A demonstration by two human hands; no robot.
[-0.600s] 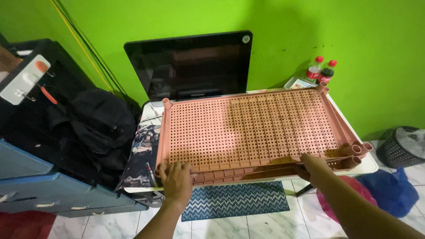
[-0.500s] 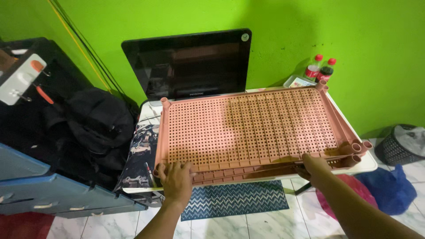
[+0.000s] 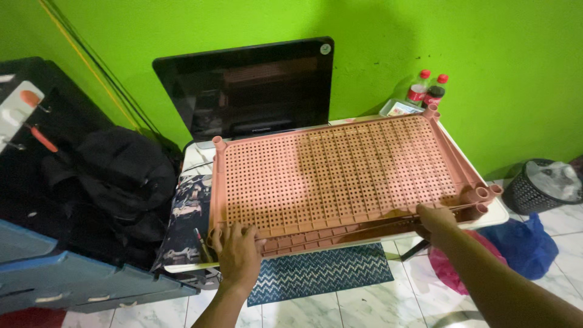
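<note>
single head view, steeply down and forward from close above the white table (image 3: 495, 214), perhaps tilted

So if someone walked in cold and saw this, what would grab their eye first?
Probably the bright green wall, then the stack of pink perforated plastic shelf panels lying flat across the white table. The left hand rests on the stack's near left edge and the right hand grips its near right edge. Behind stands a dark monitor, with two red-capped bottles at the table's far right corner.
</note>
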